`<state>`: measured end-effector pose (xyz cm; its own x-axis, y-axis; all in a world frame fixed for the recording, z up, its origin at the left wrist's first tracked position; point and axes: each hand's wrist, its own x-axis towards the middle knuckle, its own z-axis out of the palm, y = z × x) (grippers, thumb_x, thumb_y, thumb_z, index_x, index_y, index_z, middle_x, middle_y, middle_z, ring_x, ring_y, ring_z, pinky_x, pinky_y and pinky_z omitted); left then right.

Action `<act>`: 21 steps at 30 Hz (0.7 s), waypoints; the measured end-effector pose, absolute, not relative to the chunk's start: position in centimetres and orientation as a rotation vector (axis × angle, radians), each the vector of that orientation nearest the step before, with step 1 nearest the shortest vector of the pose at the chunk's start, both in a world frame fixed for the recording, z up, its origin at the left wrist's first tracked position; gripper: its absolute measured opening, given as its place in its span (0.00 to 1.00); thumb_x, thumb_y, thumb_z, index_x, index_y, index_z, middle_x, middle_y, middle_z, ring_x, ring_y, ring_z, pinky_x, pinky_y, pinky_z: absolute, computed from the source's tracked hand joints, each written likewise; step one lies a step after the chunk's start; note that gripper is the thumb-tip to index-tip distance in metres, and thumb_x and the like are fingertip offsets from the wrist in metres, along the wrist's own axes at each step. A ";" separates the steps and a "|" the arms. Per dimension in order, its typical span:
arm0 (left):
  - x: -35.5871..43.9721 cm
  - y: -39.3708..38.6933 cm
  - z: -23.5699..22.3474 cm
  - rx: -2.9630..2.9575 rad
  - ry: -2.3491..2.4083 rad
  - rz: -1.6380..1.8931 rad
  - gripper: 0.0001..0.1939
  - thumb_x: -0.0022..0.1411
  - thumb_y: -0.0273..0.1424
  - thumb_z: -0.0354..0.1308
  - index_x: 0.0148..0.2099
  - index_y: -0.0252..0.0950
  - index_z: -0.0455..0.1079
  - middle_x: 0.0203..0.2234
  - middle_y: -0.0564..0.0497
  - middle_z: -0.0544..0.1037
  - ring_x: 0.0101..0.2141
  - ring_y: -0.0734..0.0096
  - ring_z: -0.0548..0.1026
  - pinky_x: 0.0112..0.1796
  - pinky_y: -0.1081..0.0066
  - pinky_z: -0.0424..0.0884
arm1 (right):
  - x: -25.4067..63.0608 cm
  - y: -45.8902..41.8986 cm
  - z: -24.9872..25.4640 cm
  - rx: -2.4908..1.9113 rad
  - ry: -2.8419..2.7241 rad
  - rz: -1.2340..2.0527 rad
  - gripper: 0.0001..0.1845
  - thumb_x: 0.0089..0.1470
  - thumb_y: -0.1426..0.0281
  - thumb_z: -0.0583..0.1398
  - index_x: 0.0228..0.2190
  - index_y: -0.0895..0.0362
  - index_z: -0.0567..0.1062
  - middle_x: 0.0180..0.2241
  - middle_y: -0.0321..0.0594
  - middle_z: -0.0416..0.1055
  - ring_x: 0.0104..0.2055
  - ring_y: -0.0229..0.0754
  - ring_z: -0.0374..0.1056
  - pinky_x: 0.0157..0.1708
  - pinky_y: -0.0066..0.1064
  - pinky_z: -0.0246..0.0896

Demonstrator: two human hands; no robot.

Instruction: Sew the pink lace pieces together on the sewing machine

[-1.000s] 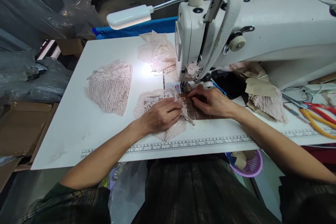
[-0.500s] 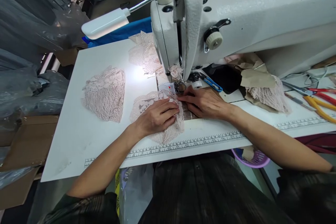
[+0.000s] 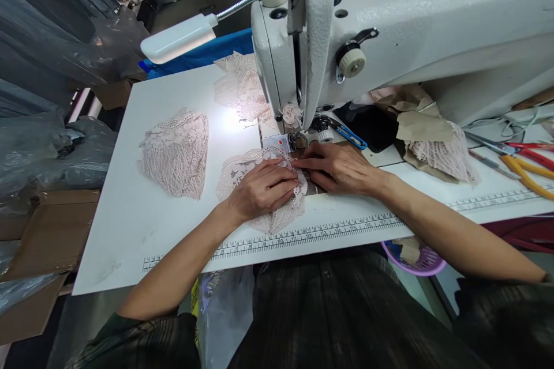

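Observation:
A pale pink lace piece (image 3: pixel 229 168) lies on the white table just in front of the presser foot (image 3: pixel 298 142) of a sewing machine (image 3: pixel 415 29). My left hand (image 3: pixel 260 189) rests flat on the lace, fingers stretched out toward the right. At the lace's right edge, close to the foot, my right hand (image 3: pixel 341 168) pinches the fabric between thumb and fingertips. My right fingers are bent, and their tips are partly hidden beside the lace. A fabric rosette (image 3: pixel 291 115) hangs on the machine above the foot.
Another lace piece (image 3: pixel 176 153) lies to the left, and more lace (image 3: pixel 240 86) is bunched behind the needle area. A blue thread snipper (image 3: pixel 351 137), yellow-handled scissors (image 3: pixel 526 176) and red-handled pliers (image 3: pixel 534 153) lie right. A lamp (image 3: pixel 179 39) overhangs the table; a purple basket (image 3: pixel 418 265) is below.
The whole view has shifted slightly. Both hands keep nearly the same place on the lace, with only a slight shift of the fabric and fingers at the foot.

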<state>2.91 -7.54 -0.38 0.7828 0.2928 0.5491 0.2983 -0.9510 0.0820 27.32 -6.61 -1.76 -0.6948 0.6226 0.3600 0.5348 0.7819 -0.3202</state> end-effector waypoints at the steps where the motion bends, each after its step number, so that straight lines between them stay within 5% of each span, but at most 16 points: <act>1: 2.9 -7.5 -0.5 -2.961 -0.493 -0.889 0.05 0.66 0.26 0.56 0.44 0.35 0.71 0.38 0.49 0.81 0.41 0.70 0.80 0.52 0.57 0.75 | 27.3 -6.6 -1.7 -0.870 -2.528 0.251 0.20 0.60 0.71 0.55 0.52 0.54 0.75 0.48 0.48 0.71 0.46 0.47 0.67 0.37 0.34 0.64; 9: 2.9 -7.4 -0.4 -2.952 -0.507 -0.714 0.07 0.63 0.22 0.54 0.40 0.34 0.71 0.38 0.48 0.80 0.40 0.70 0.79 0.53 0.57 0.75 | 26.5 -7.2 -0.9 -0.945 -2.601 0.113 0.17 0.61 0.70 0.53 0.47 0.57 0.77 0.44 0.51 0.72 0.45 0.49 0.66 0.32 0.34 0.60; 21: 2.8 -7.2 -1.3 -2.972 -0.512 -0.839 0.06 0.62 0.21 0.53 0.40 0.32 0.69 0.40 0.45 0.79 0.46 0.65 0.78 0.54 0.56 0.75 | 27.3 -6.8 -1.3 -1.016 -2.404 0.475 0.21 0.61 0.72 0.53 0.55 0.58 0.72 0.45 0.47 0.72 0.43 0.45 0.69 0.44 0.37 0.65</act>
